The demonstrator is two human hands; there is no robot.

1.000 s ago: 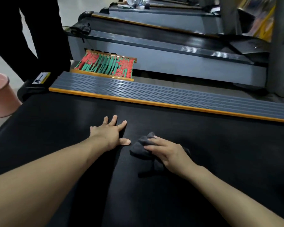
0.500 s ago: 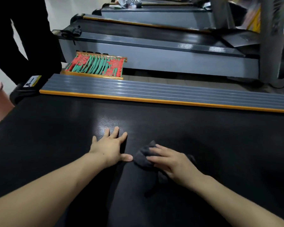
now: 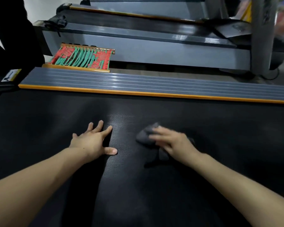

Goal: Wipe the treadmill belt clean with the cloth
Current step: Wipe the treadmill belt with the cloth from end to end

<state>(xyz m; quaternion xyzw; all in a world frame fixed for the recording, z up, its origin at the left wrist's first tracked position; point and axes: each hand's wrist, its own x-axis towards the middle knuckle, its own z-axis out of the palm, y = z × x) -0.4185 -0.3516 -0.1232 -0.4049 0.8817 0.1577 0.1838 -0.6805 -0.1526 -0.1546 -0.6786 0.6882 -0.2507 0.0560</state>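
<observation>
Head view: grey cloth (image 3: 145, 136) under flat-pressing right hand (image 3: 174, 142), left hand (image 3: 92, 141) spread.

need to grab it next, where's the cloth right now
In the head view, the cloth lies on the treadmill belt right of centre, under the right hand.

Hands (image 3: 92, 141) and cloth (image 3: 145, 135) on belt (image 3: 220, 128)

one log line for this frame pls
phase: wiping | right hand: pressing grey cloth on treadmill belt, motion-blurred | left hand: flat on belt, fingers spread
</observation>
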